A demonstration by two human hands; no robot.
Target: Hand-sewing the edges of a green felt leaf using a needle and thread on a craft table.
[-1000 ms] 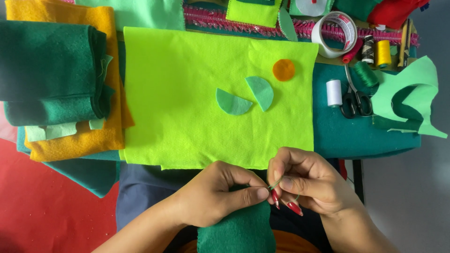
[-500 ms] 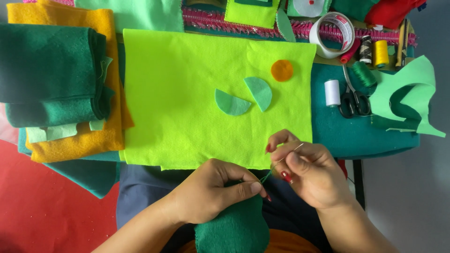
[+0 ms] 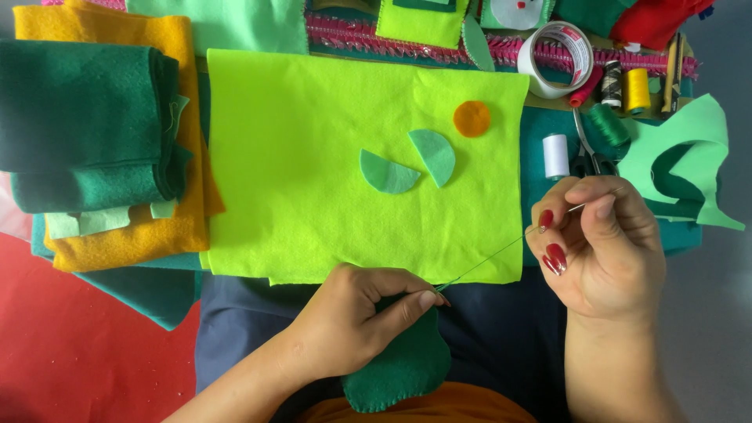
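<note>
Dark green felt piece [image 3: 395,368], scallop-edged along its lower rim, lay below the lime green felt sheet [image 3: 313,164], just past that sheet's near edge, over a dark blue cloth [image 3: 501,329]. The left hand [image 3: 356,325] pinched its upper edge between thumb and forefinger, the remaining fingers curled beneath. A thin green thread [image 3: 489,262] ran taut from that pinch up and to the right, crossing the sheet's lower right corner, to a needle [image 3: 560,218] nipped between the thumb and forefinger of the right hand [image 3: 603,243], which hovered off the sheet's right edge (its other fingers loosely bent).

The sheet's middle and left part were bare, with open room there. On its upper right part lay two pale green half-circles [image 3: 409,163], nearly touching at one corner, and one orange felt disc [image 3: 471,119] near the top right edge. Left of the sheet sat a folded stack of dark green and yellow felt [image 3: 94,149], its edge overlapping the sheet's left border. Right of the sheet stood one white thread spool [image 3: 555,155] beside scissors [image 3: 593,157]; above these, one roll of clear tape [image 3: 554,56] and three more spools: black-and-white, yellow and green. One cut-out scrap of mint felt [image 3: 689,157] lay farthest right.
</note>
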